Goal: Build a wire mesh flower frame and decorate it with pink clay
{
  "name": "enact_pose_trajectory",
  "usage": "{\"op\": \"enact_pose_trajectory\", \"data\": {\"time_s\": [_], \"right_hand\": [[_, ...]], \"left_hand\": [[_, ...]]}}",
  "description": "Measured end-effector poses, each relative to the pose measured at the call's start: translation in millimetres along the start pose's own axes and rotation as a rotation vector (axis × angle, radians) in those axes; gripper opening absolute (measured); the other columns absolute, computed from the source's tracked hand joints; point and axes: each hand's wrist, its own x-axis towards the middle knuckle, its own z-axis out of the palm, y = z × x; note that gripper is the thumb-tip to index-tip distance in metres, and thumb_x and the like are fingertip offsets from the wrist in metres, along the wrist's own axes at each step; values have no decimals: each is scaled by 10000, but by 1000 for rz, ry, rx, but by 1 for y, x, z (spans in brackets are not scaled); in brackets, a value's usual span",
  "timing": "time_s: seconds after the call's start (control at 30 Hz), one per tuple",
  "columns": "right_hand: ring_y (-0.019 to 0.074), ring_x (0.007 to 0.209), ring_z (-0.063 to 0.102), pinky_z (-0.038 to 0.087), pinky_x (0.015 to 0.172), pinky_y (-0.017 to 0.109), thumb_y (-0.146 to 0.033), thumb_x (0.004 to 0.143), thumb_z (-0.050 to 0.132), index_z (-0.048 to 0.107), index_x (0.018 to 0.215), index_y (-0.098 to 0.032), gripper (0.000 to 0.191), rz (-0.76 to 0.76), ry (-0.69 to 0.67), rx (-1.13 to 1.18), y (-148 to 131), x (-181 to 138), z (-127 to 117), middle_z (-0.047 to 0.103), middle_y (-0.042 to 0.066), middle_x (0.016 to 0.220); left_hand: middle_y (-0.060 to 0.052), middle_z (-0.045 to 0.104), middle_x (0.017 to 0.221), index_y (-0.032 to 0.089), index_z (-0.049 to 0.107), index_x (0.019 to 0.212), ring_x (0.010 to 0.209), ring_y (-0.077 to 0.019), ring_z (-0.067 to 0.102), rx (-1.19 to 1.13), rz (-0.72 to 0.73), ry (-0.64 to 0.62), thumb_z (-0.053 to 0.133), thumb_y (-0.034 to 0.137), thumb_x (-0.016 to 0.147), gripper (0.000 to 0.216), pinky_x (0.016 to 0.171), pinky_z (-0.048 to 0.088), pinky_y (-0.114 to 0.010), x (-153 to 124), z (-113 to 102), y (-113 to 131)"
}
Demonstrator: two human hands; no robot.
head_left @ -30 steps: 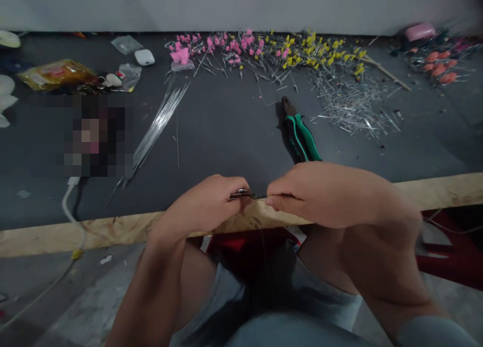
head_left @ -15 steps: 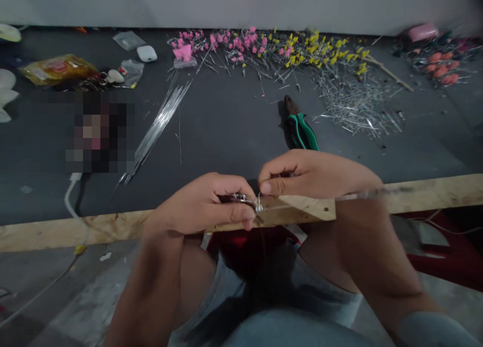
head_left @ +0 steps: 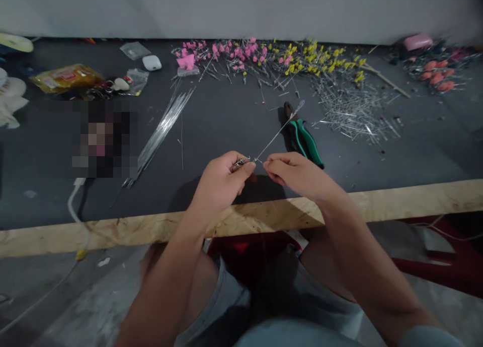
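Note:
My left hand (head_left: 222,178) is closed, thumb against forefinger, on a shiny metal wire piece (head_left: 240,163); most of it is hidden in the fingers. From its tip a thin wire (head_left: 275,137) slants up and right, its looped far end over the pliers. My right hand (head_left: 290,168) pinches a short wire end (head_left: 259,160) just right of the left fingertips. Pliers (head_left: 302,135) with green and black handles lie on the dark tabletop beyond my right hand.
Straight wires (head_left: 164,123) lie bundled at left. Pink-tipped wire pieces (head_left: 241,50), yellow-tipped ones (head_left: 317,55) and loose wire bits (head_left: 358,110) run along the back. A white cable (head_left: 73,206) crosses the wooden table edge (head_left: 132,228). A blurred-out patch (head_left: 98,140) is at left.
Both hands have moved up from the wooden edge to over the dark tabletop. The long wire, which pointed right under my right hand, now slants up toward the pliers.

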Motion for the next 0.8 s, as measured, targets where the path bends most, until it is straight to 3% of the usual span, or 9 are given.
{"op": "enact_pose_trajectory", "data": {"time_s": [0.13,0.23,0.4,0.5,0.6,0.8], "right_hand": [[92,536,366,260,526,255,-311,891,431,443,609,-186,309,-29,38,-12,4,3,5,388,-59,555],[96,577,435,316,562,247,-359,911,455,533,684,-175,303,-95,1,75,7,3,-2,473,-46,592],[103,624,534,397,581,241,-439,927,467,654,833,-166,344,-146,-99,486,19,5,-16,595,3,678],[100,706,581,433,613,232,-342,863,616,673,981,-218,180,-211,-35,622,25,10,-14,629,-2,801],[99,740,586,463,650,243,-275,806,692,672,1072,-277,267,-316,-25,641,25,13,-7,650,-11,888],[106,700,626,512,716,290,-288,816,685,680,1047,-260,233,-397,-52,603,21,14,-2,666,-21,792]], "left_hand": [[28,533,529,183,596,773,477,-99,453,260,57,111,541,343,848,185,477,309,-230,4,5,2],[22,569,584,174,581,767,457,-74,437,0,17,20,562,328,843,173,459,309,-215,8,1,5],[8,623,689,167,567,771,399,-17,361,-532,-66,-200,603,309,837,160,393,225,-180,10,-9,6],[10,621,665,164,569,759,387,-10,356,-634,-83,-267,596,284,846,150,381,202,-171,9,-8,5],[9,619,648,160,566,731,386,-13,372,-660,-99,-309,592,268,849,162,376,206,-169,9,-5,5],[-1,615,650,156,596,763,397,-18,366,-633,-99,-306,609,291,838,154,378,228,-177,12,-2,6]]}}
